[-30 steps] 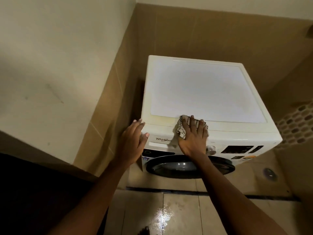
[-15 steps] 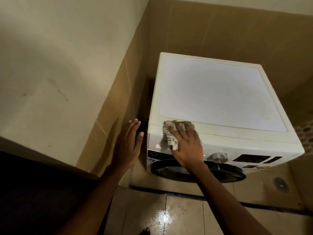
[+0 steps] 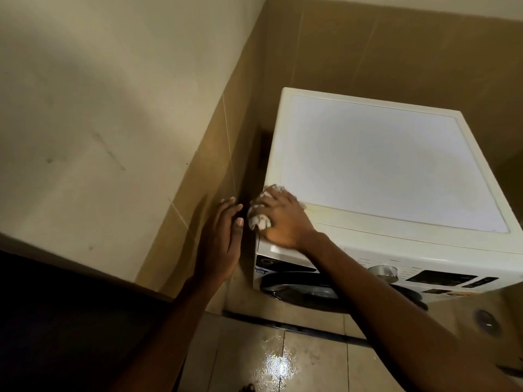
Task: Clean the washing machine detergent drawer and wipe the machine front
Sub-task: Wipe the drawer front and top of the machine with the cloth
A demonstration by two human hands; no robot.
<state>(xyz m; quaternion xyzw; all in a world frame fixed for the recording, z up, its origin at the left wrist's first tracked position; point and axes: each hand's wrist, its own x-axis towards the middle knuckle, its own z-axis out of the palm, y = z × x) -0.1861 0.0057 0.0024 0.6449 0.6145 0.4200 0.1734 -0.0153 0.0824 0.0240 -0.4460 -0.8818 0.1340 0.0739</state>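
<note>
Because the cloth (image 3: 259,219) is soft and limp, it should bunch to any shape and drag lightly. It is best held wadded under the palm, as the right hand (image 3: 281,222) does now, fingers curled over it and pressing it onto the front left corner of the washing machine (image 3: 382,176) top. In the head view the cloth looks pale and crumpled, spilling past the knuckles toward the tiled wall (image 3: 215,171). The left hand (image 3: 222,244) hangs beside the machine's left side, fingers straight and holding nothing; whether it touches the casing cannot be told. The detergent drawer (image 3: 276,248) looks closed just beneath the right wrist. It is white and glossy, and probably slick when wet.
</note>
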